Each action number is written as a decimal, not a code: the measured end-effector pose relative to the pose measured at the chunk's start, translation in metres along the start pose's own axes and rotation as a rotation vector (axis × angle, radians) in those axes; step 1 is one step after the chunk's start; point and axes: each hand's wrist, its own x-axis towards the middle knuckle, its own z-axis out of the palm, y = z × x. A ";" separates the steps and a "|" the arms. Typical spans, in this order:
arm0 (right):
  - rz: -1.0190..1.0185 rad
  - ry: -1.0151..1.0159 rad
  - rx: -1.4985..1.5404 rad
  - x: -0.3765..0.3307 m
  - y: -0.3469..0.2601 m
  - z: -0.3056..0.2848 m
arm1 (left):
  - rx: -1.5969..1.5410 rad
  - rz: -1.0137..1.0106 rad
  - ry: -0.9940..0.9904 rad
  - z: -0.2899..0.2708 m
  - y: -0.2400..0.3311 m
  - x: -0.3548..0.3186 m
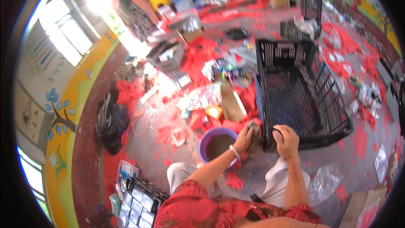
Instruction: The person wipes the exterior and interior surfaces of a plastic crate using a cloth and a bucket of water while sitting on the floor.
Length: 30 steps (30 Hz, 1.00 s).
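A large black plastic crate (329, 86) with slatted walls stands on the floor in front of me, tilted across the view. My right hand (287, 141) grips its near rim, fingers curled over the edge. Close to the crate's near left corner, my left hand (244, 138), with a bracelet at the wrist, is closed on a grey-brown rag (255, 126). The rag looks crumpled, and its lower part is blurred. Just left of that hand sits a purple basin (202, 144) holding murky brownish water.
Red scraps, paper and plastic litter the floor. A flattened piece of brown cardboard (231, 103) lies beyond the basin. A grey crate (168, 64) and a smaller black crate (291, 29) stand farther off. Black bags (110, 120) lie at left. Another person (137, 19) is near the bright doorway.
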 end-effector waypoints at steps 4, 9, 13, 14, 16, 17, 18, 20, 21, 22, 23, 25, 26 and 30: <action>-0.161 0.251 0.279 0.033 -0.135 -0.111 | 0.014 -0.075 0.083 0.010 0.152 -0.059; -0.742 0.570 0.304 0.050 -0.238 -0.212 | 0.110 -0.079 0.235 0.008 0.176 -0.097; -0.768 0.345 -0.007 0.036 -0.240 -0.211 | 0.026 -0.024 0.259 0.010 0.171 -0.093; -0.758 0.284 -0.069 0.028 -0.233 -0.207 | -0.007 -0.032 0.234 0.012 0.173 -0.076; -0.698 0.171 -0.125 0.019 -0.206 -0.202 | 0.342 -0.001 0.211 0.016 0.170 -0.061; -0.669 0.097 -0.175 0.015 -0.195 -0.187 | 0.236 0.015 0.211 0.017 0.160 -0.043; -0.636 -0.004 -0.201 0.014 -0.178 -0.156 | 0.371 0.021 0.196 -0.002 0.138 -0.035; -0.609 -0.127 -0.203 -0.002 -0.146 -0.125 | 0.036 -0.027 0.276 -0.035 0.086 -0.010; -0.574 -0.183 -0.206 -0.010 -0.124 -0.113 | 0.063 -0.051 0.272 -0.039 0.065 -0.007; -0.527 -0.228 -0.216 -0.015 -0.105 -0.104 | 0.091 -0.087 0.260 -0.038 0.047 -0.006; -0.490 -0.275 -0.214 -0.015 -0.090 -0.097 | 0.110 -0.153 0.265 -0.039 0.032 -0.015; -0.502 -0.287 -0.247 0.001 -0.071 -0.109 | 0.080 -0.215 0.245 -0.028 0.043 0.012; -0.504 -0.313 -0.264 0.011 -0.061 -0.114 | -0.131 -0.329 0.262 -0.007 0.044 0.002; -0.541 -0.269 -0.263 0.032 -0.058 -0.129 | -0.083 -0.068 0.236 -0.010 0.030 0.039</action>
